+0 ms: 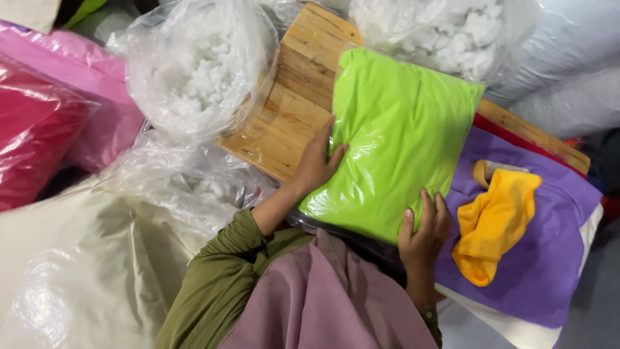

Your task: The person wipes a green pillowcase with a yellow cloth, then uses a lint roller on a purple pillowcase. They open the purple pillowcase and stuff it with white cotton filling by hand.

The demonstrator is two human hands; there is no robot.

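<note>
Both hands (316, 161) (423, 232) flat on bagged green cushion (400, 129), wooden table (297, 97)

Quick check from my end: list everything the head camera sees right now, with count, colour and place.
bagged cushion: one, lime green in clear plastic, centre, on the wooden board
wooden board: one, light brown, under the cushion
stuffing bags: two clear bags of white fibre, top left and top right
yellow cloth: one, on the purple fabric, right
purple fabric: one, right, beneath the yellow cloth
wrapped cushions: red and pink, far left
cream bagged cushion: one, lower left
left hand: flat on the green cushion's left edge
right hand: fingers over its near edge
</note>
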